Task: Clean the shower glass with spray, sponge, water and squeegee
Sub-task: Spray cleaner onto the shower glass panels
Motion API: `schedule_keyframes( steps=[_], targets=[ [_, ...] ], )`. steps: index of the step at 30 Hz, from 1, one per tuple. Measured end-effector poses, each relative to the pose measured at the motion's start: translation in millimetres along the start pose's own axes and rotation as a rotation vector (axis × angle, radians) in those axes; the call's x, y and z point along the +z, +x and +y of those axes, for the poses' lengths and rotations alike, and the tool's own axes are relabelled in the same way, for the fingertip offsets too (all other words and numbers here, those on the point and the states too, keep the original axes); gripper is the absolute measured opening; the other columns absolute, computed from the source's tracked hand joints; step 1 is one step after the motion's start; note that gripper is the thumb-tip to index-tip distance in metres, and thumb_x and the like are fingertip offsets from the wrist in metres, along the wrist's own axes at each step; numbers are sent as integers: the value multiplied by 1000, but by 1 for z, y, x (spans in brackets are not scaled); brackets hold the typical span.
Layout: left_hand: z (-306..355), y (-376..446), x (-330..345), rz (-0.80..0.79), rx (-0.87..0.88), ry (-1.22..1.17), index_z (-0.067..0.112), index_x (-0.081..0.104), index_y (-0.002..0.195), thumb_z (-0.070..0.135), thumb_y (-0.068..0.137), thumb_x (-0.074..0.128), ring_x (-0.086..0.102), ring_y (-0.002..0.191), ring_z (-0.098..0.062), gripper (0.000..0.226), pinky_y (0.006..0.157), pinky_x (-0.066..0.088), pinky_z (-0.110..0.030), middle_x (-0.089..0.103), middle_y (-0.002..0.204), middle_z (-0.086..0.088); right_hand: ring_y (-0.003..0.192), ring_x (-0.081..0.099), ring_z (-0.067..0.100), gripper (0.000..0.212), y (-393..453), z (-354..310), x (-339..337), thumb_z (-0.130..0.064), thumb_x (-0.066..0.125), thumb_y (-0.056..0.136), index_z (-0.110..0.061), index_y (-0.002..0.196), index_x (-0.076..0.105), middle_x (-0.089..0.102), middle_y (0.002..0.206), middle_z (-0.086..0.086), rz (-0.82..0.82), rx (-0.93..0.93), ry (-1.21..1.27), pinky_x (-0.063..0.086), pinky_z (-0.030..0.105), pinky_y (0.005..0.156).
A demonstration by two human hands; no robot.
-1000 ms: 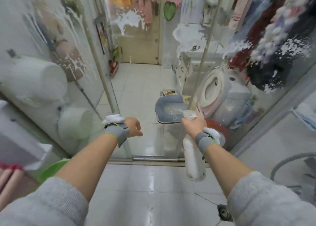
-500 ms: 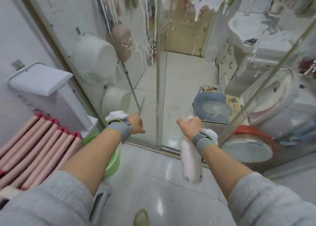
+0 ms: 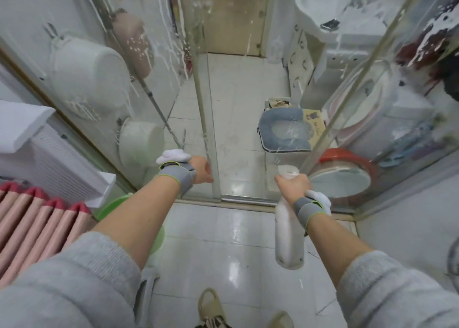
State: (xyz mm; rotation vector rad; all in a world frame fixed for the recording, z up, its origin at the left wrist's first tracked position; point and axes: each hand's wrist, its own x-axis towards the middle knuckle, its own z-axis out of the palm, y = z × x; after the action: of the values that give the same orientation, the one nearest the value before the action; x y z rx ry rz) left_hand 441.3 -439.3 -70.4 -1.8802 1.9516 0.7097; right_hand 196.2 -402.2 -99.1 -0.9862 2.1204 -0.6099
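My right hand [image 3: 293,187] grips the neck of a white spray bottle [image 3: 289,235], which hangs below my wrist over the floor tiles. My left hand [image 3: 200,169] hovers beside the metal edge of the shower glass door [image 3: 206,128], its fingers loosely curled and holding nothing I can see. The left glass panel [image 3: 104,61] carries white foam streaks running down. Foam patches cling to the right glass panel [image 3: 397,91]. No sponge or squeegee is in sight.
A green basin [image 3: 111,204], pink ribbed rolls [image 3: 37,225] and a white box [image 3: 49,158] crowd the left floor. My slippered foot [image 3: 211,305] stands on wet tiles. Beyond the glass are a toilet [image 3: 285,133], a red-rimmed basin [image 3: 340,176] and a sink [image 3: 320,12].
My view has swung left and downward, bringing the pink rolls, green basin and my foot into sight. Both hands stay about where they were, the right still holding the bottle.
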Motion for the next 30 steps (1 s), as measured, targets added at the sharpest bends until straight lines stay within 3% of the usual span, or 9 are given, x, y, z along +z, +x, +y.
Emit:
schedule_keyframes(
  steps=[7,11,14,16,22,27,30],
  targets=[
    [76,30,-3,-40,150,99,13,65,116,39,90,61,61,107,-25,37,92,50,-32,65,118,-4,103,58,39,43,22,50,-61,-34,63,82,1,108,65,64,111,22,156,161,87,47,38,84],
    [135,41,4,-35,253,153,16,67,112,41,88,63,61,105,-24,35,93,49,-32,66,115,-2,94,60,36,38,32,87,-110,-34,64,80,-3,101,64,66,103,17,313,284,231,46,33,74],
    [170,47,10,-64,304,175,16,65,114,40,89,63,61,106,-24,35,93,49,-34,65,116,-4,92,58,34,26,37,107,-138,-31,62,83,-8,94,62,61,96,12,307,295,186,42,32,73],
    [204,48,15,-67,348,199,17,65,114,41,89,62,60,106,-24,35,94,49,-34,64,117,-3,93,58,35,28,40,125,-165,-32,61,85,-6,96,64,58,92,12,329,322,166,39,31,73],
    [249,52,24,-70,397,225,16,66,115,42,89,63,61,108,-24,37,96,48,-34,65,117,-2,107,58,37,40,49,155,-204,-37,48,90,-7,107,67,63,116,20,393,369,44,40,30,80],
    [271,54,31,-66,409,214,15,67,114,40,88,63,61,106,-24,36,94,49,-33,66,116,-4,92,59,37,29,50,167,-217,-30,59,86,-3,96,66,64,103,22,466,355,171,42,33,75],
    [269,50,31,-60,395,161,15,66,116,38,89,63,60,108,-24,35,95,47,-32,65,117,-4,81,57,34,19,52,160,-209,-27,61,83,-8,82,62,65,92,20,413,273,179,43,32,69]
  ],
)
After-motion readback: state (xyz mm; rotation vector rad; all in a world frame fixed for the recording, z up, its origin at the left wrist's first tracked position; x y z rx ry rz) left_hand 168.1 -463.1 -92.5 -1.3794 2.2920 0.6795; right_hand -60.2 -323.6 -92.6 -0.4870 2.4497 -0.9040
